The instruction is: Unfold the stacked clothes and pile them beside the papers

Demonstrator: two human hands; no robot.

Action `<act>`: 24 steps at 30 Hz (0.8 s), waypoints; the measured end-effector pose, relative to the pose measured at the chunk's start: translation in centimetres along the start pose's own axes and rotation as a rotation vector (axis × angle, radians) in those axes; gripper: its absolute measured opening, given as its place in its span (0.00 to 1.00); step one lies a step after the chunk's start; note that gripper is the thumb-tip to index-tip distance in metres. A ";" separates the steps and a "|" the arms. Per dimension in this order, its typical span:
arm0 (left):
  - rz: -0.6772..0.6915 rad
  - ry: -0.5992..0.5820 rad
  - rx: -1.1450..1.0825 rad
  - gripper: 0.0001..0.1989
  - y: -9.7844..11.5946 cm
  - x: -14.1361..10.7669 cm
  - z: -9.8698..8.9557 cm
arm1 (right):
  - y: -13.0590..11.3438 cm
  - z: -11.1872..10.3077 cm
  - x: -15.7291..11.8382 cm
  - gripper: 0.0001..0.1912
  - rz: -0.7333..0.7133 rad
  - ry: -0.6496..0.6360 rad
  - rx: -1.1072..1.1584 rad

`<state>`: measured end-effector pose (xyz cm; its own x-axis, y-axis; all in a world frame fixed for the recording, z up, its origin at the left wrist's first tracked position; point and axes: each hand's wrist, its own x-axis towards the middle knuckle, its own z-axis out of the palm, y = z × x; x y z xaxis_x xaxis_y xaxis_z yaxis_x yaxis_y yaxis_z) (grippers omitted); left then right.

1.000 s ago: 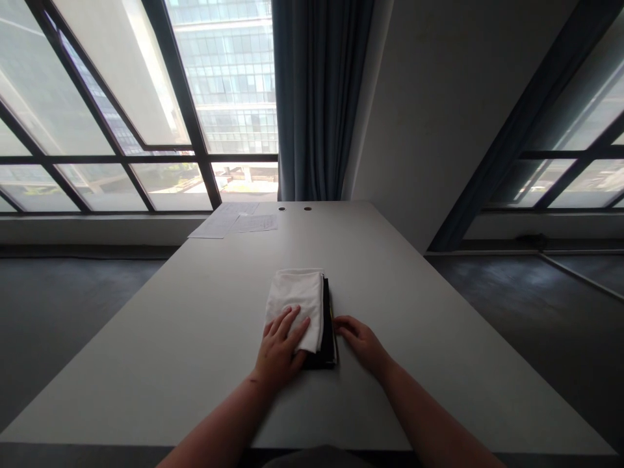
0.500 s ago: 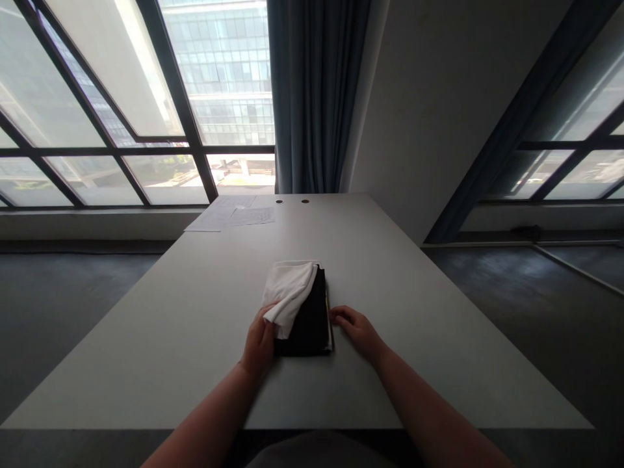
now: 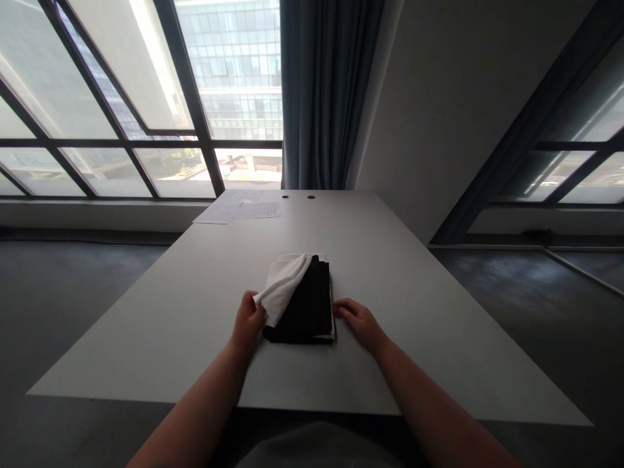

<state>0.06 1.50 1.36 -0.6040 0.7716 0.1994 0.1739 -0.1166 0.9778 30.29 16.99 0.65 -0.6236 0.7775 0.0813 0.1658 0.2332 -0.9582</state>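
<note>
Table: We are looking down a pale grey table [image 3: 160, 344] that is standing on a dark floor [image 3: 82, 292], with two small round holes [image 3: 298, 196] showing near its far edge.

Room: Tall dark-framed windows [image 3: 117, 104] are filling the upper left of the frame, a glass office building [image 3: 234, 65] is showing through them, and a blue-grey curtain [image 3: 324, 97] is hanging beside a plain grey wall [image 3: 453, 110].

Papers: Printed sheets [image 3: 238, 208] are lying at the far left of the table.

Cloth: A folded black fabric [image 3: 307, 305] is lying flat at the near middle of the table, with a pale layer showing along its right edge, and a white cloth [image 3: 281, 289] is lying slantwise across its upper left.

Left hand: Our left hand [image 3: 248, 323] is closed, gripping the near corner of the white cloth at the left side of the black fabric.

Right hand: Our right hand [image 3: 358, 323] is resting open on the table, its fingertips [image 3: 340, 309] at the right edge of the black fabric.
</note>
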 end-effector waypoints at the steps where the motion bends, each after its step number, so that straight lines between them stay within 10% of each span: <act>1: -0.004 -0.055 0.015 0.18 0.0 -0.1 0.1 | 0.1 0.0 0.0 0.22 0.000 -0.001 0.000; 5: 0.082 -0.165 0.161 0.18 0.3 -0.2 0.1 | 0.5 0.1 0.1 0.21 -0.059 0.024 -0.040; 14: 0.559 -0.348 0.412 0.33 1.3 -1.3 0.3 | -1.3 1.8 -1.7 0.28 -0.717 0.027 -0.616; 24: 0.442 -0.204 0.359 0.14 1.4 -1.8 1.6 | -3.1 4.5 -1.5 0.30 -0.859 -0.061 -0.769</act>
<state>2.61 0.91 2.32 -0.2594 0.8065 0.5313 0.6476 -0.2629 0.7152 27.25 12.50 2.29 -0.7886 0.1654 0.5923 0.0773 0.9822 -0.1713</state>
